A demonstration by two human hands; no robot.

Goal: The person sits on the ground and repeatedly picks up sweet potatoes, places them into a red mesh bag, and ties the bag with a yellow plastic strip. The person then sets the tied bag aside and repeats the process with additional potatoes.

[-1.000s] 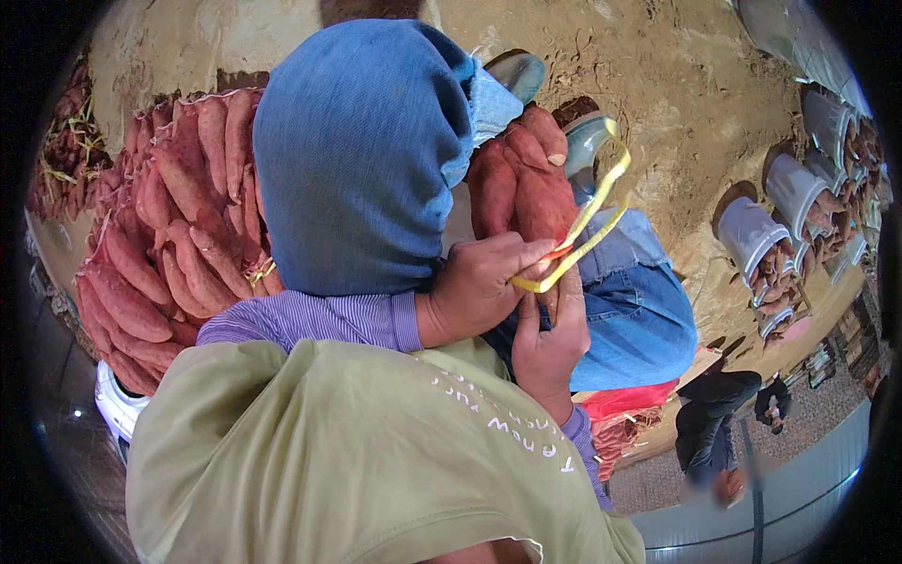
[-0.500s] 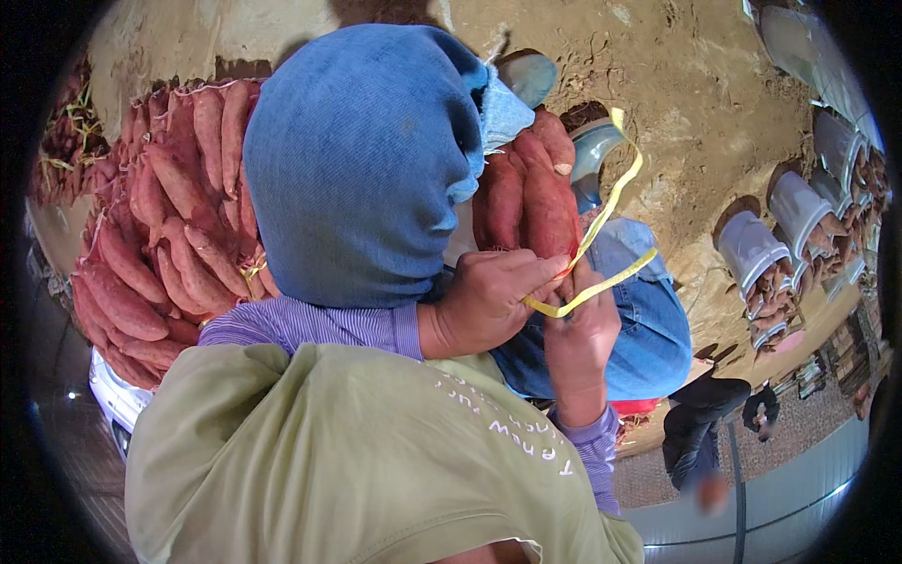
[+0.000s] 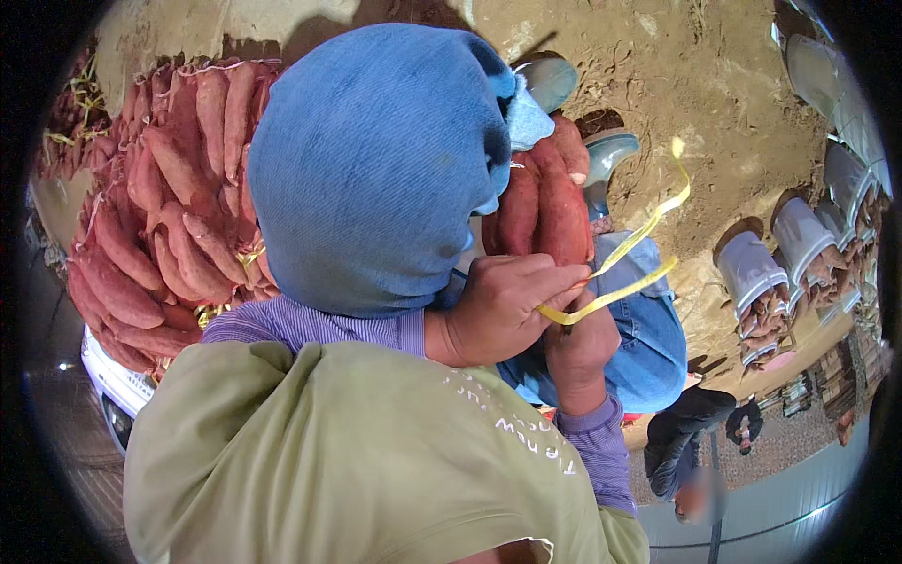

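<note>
Ref. landmark: tuber bundle [image 3: 561, 218], red-skinned, btwn the L knee [image 3: 376, 169] and R leg [image 3: 648, 329], both in blue denim. Yellow strip [image 3: 620, 293]: at near end of bundle, one end reaching out R of it.

L hand [image 3: 507, 308]: at near end of bundle, closed, thumb & fingers pinching strip. R hand [image 3: 581, 346]: just beside L hand, nearer the wearer than bundle; fingers curled, grip hidden, so cannot tell how far closed or what it has hold of.

Chg. vs. prev. frame: strip's upper end has swung farther R of bundle; R hand has drawn slightly toward wearer, fingers more bent. L hand keeps its pinch.

Containers: pale buckets, well R of bundle, tipped. Nearest bucket [image 3: 749, 266] and next bucket [image 3: 801, 233]: loose tubers [image 3: 766, 313] at their mouths; qty. inside hidden. L of bundle, beyond L knee: lg. tuber stack [image 3: 169, 216], white cord [image 3: 221, 67] along its far edge.
</note>
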